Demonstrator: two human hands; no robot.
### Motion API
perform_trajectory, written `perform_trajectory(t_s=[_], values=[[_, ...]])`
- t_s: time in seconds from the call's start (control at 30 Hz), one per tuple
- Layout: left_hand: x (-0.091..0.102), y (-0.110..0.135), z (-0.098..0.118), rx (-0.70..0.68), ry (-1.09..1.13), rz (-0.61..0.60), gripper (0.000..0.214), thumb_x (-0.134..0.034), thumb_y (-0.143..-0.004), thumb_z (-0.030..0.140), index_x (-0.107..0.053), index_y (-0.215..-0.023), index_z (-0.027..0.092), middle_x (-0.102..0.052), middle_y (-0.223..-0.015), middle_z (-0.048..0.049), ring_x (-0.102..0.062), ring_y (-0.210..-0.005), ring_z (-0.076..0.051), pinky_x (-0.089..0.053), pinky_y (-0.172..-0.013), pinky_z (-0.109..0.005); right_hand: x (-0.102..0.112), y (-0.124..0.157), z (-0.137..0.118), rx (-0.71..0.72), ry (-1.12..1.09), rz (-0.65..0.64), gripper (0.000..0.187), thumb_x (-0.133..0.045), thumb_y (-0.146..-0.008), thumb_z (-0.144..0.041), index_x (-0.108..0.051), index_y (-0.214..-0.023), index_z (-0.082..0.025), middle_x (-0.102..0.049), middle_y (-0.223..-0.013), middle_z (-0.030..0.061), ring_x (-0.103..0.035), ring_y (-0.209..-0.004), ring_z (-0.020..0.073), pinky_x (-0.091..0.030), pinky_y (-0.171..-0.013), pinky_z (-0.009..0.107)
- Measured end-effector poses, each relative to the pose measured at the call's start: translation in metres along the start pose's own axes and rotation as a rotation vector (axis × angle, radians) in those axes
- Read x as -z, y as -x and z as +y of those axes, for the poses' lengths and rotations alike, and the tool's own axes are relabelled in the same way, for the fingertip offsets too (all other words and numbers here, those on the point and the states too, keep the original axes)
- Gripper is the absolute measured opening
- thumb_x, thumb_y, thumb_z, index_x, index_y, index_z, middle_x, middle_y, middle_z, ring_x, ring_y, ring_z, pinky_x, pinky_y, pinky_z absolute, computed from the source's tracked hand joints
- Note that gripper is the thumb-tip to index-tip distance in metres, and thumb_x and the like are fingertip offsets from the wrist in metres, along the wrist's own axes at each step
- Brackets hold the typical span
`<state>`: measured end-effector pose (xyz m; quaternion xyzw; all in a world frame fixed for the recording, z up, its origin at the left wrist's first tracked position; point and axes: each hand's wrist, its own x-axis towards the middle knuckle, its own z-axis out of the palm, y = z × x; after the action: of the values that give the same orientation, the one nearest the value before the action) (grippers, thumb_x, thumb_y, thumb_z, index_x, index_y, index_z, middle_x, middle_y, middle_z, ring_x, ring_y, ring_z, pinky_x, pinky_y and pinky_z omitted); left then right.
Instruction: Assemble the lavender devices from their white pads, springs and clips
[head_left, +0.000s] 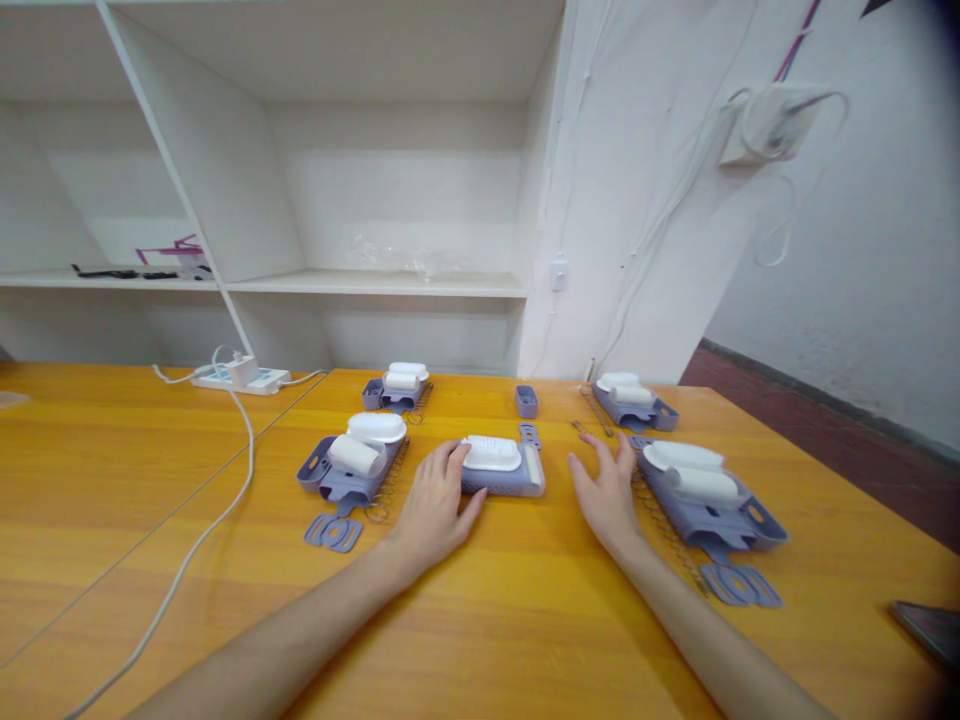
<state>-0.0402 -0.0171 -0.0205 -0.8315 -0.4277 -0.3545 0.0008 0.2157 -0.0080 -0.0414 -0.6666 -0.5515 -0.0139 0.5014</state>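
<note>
In the middle of the table, a purple-grey plastic holder (504,483) lies flat with a white oval piece (492,454) on top and a white cylinder (533,466) at its right end. My left hand (437,497) grips the holder's left end, thumb along the front and fingers behind. To the right, my right hand (606,492) hovers near the wooden surface, fingers spread and holding nothing. Behind the holder are a small purple-grey cup (526,401) and flat purple-grey cutout pieces (529,435).
Similar sets stand at left (356,460), back left (399,387), back right (634,401) and right (706,495). Metal hooks lie beside them, including a chain of hooks (664,525). A power strip (241,377) trails a white cable (247,470) across the left side. A dark flat device (930,630) lies at right.
</note>
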Motion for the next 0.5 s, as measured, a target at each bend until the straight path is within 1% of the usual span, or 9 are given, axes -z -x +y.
perform_trajectory(t_s=[0.1, 0.27, 0.33, 0.4, 0.47, 0.5], values=[[0.000, 0.000, 0.000, 0.006, 0.002, -0.003, 0.054, -0.049, -0.083, 0.033, -0.031, -0.131, 0.017, -0.042, -0.127, -0.0162, -0.040, -0.120, -0.029, -0.037, -0.097, -0.047, -0.001, 0.001, 0.001, -0.024, -0.011, -0.017, 0.042, -0.050, -0.078, -0.038, -0.055, -0.112, -0.015, -0.020, -0.138, 0.0159, -0.021, -0.131, 0.0330, -0.022, -0.105, 0.050], [0.001, 0.000, 0.001, 0.010, 0.006, -0.008, 0.053, -0.048, -0.083, 0.033, -0.032, -0.131, 0.017, -0.042, -0.126, -0.0160, -0.041, -0.119, -0.028, -0.037, -0.097, -0.047, -0.003, 0.002, 0.003, -0.009, 0.022, -0.008, 0.041, -0.049, -0.078, -0.038, -0.056, -0.111, -0.013, -0.025, -0.132, 0.0173, -0.033, -0.122, 0.0324, -0.027, -0.102, 0.049], [0.001, 0.000, 0.001, 0.009, 0.002, -0.016, 0.053, -0.048, -0.084, 0.033, -0.031, -0.131, 0.016, -0.042, -0.126, -0.0161, -0.040, -0.119, -0.028, -0.037, -0.097, -0.047, -0.001, 0.004, -0.001, 0.004, 0.093, 0.003, 0.041, -0.049, -0.078, -0.037, -0.057, -0.110, -0.013, -0.029, -0.129, 0.0178, -0.037, -0.118, 0.0323, -0.030, -0.098, 0.050], [0.001, 0.000, 0.001, 0.010, 0.001, -0.020, 0.052, -0.048, -0.084, 0.032, -0.031, -0.131, 0.016, -0.042, -0.126, -0.0162, -0.040, -0.119, -0.028, -0.037, -0.097, -0.047, 0.002, 0.006, -0.009, 0.030, 0.216, -0.010, 0.037, -0.049, -0.079, -0.036, -0.059, -0.108, -0.015, -0.036, -0.125, 0.0177, -0.039, -0.115, 0.0331, -0.033, -0.093, 0.052], [0.000, 0.000, 0.001, 0.011, 0.003, -0.015, 0.053, -0.048, -0.083, 0.032, -0.031, -0.131, 0.017, -0.042, -0.126, -0.0161, -0.041, -0.119, -0.029, -0.037, -0.096, -0.048, 0.007, 0.009, -0.018, 0.101, 0.360, -0.043, 0.032, -0.047, -0.080, -0.034, -0.061, -0.104, -0.018, -0.042, -0.124, 0.0168, -0.037, -0.116, 0.0347, -0.032, -0.090, 0.055], [0.000, 0.000, 0.001, 0.010, 0.004, -0.011, 0.053, -0.048, -0.083, 0.032, -0.031, -0.131, 0.017, -0.041, -0.127, -0.0160, -0.041, -0.119, -0.029, -0.037, -0.096, -0.048, 0.009, 0.010, -0.022, 0.157, 0.422, -0.051, 0.030, -0.048, -0.080, -0.033, -0.062, -0.103, -0.018, -0.042, -0.126, 0.0171, -0.034, -0.119, 0.0355, -0.030, -0.091, 0.056]])
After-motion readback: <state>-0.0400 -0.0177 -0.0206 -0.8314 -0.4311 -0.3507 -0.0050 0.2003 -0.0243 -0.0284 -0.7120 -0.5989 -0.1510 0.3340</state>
